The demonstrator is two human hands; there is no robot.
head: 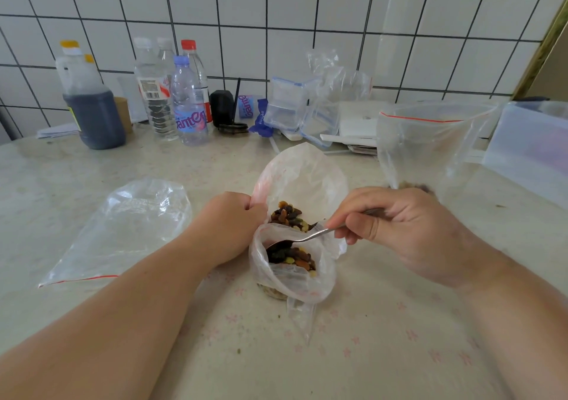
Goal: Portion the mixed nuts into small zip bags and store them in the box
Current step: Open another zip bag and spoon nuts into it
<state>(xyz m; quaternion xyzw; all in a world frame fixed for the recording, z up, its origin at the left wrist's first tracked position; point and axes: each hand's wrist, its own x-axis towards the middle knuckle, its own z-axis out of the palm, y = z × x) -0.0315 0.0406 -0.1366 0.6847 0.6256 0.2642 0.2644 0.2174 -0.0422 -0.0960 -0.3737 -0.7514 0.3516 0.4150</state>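
Mixed nuts (290,215) sit mid-bench in a clear bag (299,169); left hand (230,224) fingers pinch its left rim, right hand (399,230) grips a spoon (302,238) dipped inside; an empty zip bag (123,230) lies flat left, box (531,150) at the bench's right edge.

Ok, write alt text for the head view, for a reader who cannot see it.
A person's right hand dips a metal spoon into an open plastic bag of mixed nuts on a table, while the left hand grips the bag's edge. An empty zip bag lies to the left; bottles and clear containers line the tiled wall.
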